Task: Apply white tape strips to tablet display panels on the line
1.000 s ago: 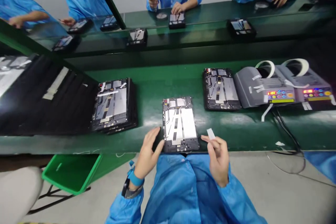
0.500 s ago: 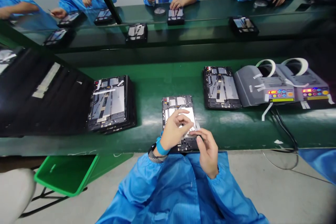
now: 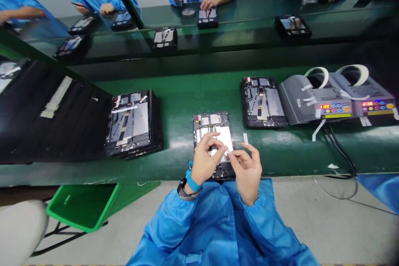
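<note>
Over an opened tablet (image 3: 222, 118), which lies at the table's front edge with its inner parts showing, both my hands work close together. My left hand (image 3: 205, 160), with a blue band and a dark watch at the wrist, pinches one end of a small pale strip of tape (image 3: 227, 151). Thumb and fingertip of my right hand (image 3: 248, 171) close on the strip's other end. A second white tape strip (image 3: 245, 138) sticks up from a raised fingertip of the right hand. My hands hide the middle of the tablet.
Stacks of opened tablets stand left (image 3: 127, 124) and right (image 3: 262, 102). Two grey tape dispensers (image 3: 314, 95) with lit displays sit at the right, cables below. A green bin (image 3: 114, 199) is under the table. Co-workers in blue handle tablets behind a raised shelf (image 3: 243, 41).
My right hand has closed in to pinch the small strip beside my left fingertips. A second tape strip now shows upright on a right fingertip. The left hand has barely moved.
</note>
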